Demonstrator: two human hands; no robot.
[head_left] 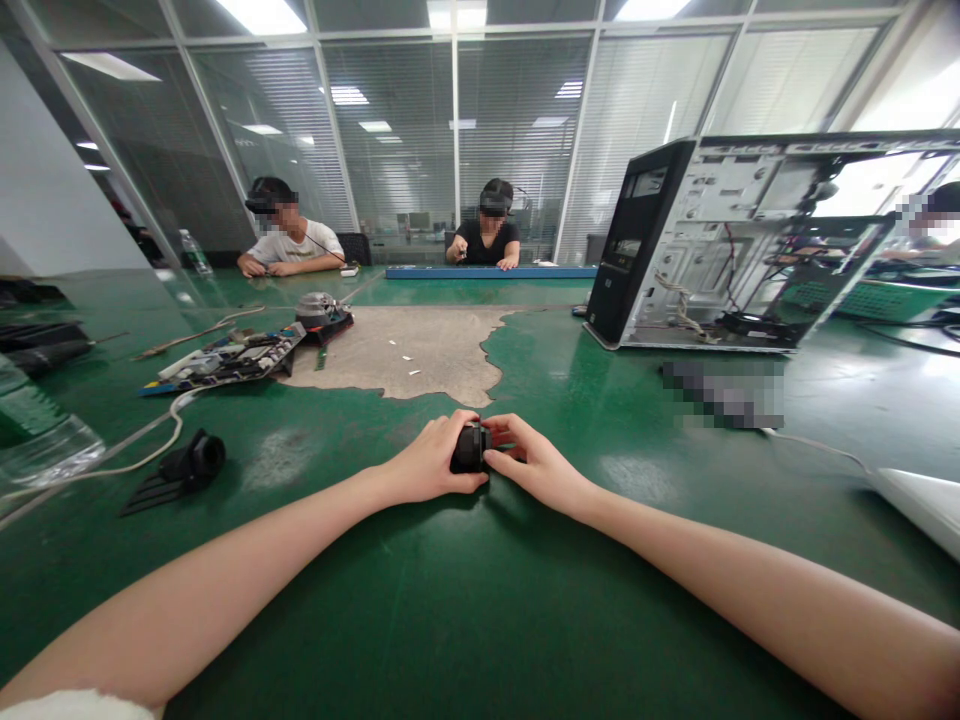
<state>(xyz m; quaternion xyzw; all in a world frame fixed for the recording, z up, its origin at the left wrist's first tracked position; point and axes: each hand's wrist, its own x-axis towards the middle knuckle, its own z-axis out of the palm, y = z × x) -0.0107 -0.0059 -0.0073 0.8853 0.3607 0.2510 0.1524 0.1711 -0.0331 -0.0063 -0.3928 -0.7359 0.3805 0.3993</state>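
Observation:
A small black rounded part (469,449) is between my two hands, low over the green table (420,600) or resting on it; which one I cannot tell. My left hand (437,458) wraps round its left side, thumb at the near edge and fingers over the far side. From the right, my right hand (531,462) closes on the same part with thumb and fingertips. The underside of the part is hidden. Further left lies another black plastic piece (196,460) with a round end and a flat slotted base.
An open computer case (637,250) stands at the back right. A circuit board (232,358) with a cooler (322,312) lies back left, near a plastic bottle (41,425) and a white cable (161,450). Two people sit across the table; another is partly visible at far right.

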